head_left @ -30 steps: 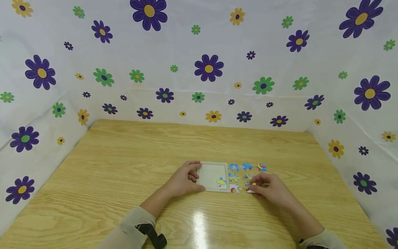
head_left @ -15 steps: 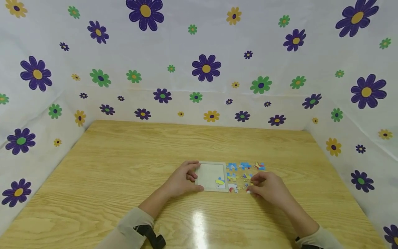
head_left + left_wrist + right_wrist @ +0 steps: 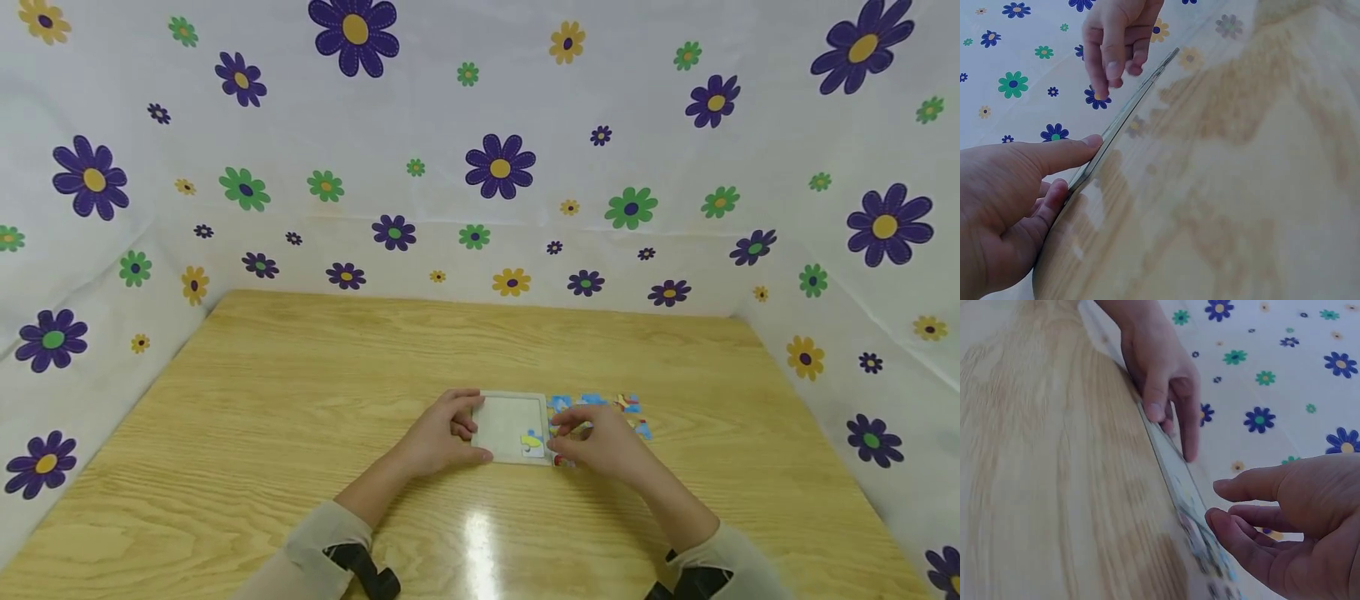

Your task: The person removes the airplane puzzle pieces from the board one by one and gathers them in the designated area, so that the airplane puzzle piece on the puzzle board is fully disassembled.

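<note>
A shallow square puzzle tray (image 3: 501, 427) lies on the table, with one yellow, blue and white puzzle piece (image 3: 532, 443) in its lower right corner. My left hand (image 3: 444, 435) holds the tray's left side, thumb at the near corner and index finger at the far one. In the left wrist view that thumb rests along the thin tray edge (image 3: 1129, 115). My right hand (image 3: 602, 440) hovers by the tray's right edge, over the loose pieces. Its thumb and index finger stand apart, and nothing shows between them in the right wrist view. It hides several pieces.
Loose puzzle pieces lie right of the tray, including a blue one (image 3: 560, 403) and a red, yellow and blue one (image 3: 627, 403). The wooden table (image 3: 337, 358) reaches back to a white flowered cloth (image 3: 420, 108) that rises on three sides.
My right hand has moved left from the near middle loose piece to the tray's right edge, uncovering a piece at the far right. My left hand has stayed on the tray.
</note>
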Demonstrator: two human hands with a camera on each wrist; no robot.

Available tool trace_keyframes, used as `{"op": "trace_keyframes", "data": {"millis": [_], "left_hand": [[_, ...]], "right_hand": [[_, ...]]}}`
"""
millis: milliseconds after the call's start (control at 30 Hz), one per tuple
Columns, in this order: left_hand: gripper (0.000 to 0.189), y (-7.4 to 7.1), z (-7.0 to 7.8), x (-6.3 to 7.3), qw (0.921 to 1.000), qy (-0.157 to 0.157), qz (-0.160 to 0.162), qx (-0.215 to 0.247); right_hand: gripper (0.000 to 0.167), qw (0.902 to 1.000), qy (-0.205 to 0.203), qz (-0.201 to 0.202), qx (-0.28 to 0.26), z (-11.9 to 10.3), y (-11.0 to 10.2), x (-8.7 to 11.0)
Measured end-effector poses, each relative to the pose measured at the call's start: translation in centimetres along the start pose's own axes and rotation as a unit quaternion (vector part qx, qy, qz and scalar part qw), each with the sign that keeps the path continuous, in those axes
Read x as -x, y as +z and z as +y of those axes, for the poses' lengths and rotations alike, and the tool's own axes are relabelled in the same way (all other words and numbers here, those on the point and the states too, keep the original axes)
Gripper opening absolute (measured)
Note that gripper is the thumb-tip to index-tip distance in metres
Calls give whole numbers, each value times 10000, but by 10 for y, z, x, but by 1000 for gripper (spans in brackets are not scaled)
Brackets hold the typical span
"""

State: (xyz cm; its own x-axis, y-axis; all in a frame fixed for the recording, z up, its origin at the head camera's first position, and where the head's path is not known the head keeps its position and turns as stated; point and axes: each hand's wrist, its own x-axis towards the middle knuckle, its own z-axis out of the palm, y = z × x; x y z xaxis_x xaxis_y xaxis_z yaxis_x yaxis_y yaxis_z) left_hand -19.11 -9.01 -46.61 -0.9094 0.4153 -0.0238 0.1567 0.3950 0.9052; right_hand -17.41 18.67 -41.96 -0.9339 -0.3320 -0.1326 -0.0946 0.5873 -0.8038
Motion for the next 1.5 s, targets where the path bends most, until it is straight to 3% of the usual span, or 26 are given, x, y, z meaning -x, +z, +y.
{"op": "trace_keyframes", "data": {"millis": [133, 267, 633, 1033, 1200, 1300, 1500], "left_hand": [[82, 4, -1, -1, 10000, 22, -37, 66], [82, 6, 0, 0, 9998, 62, -80, 161], [82, 4, -1, 2, 9999, 57, -81, 102], [82, 5, -2, -1, 9999, 110, -2, 82], [82, 2, 0, -2, 9999, 121, 15, 41], [82, 2, 0, -3, 9999, 143, -5, 46], [83, -1, -1, 0, 10000, 53, -60, 41]], "right_hand": [[37, 9998, -25, -145, 133, -7, 15, -9], [37, 9981, -53, -11, 612, -12, 23, -12], [17, 9967, -60, -50, 805, -16, 29, -12], [34, 9928, 207, 171, 1171, -20, 31, -14], [30, 9938, 303, 202, 1051, -22, 28, -15], [21, 9970, 295, 194, 695, -23, 22, -13], [15, 9997, -17, -54, 228, -14, 8, -6]]}}
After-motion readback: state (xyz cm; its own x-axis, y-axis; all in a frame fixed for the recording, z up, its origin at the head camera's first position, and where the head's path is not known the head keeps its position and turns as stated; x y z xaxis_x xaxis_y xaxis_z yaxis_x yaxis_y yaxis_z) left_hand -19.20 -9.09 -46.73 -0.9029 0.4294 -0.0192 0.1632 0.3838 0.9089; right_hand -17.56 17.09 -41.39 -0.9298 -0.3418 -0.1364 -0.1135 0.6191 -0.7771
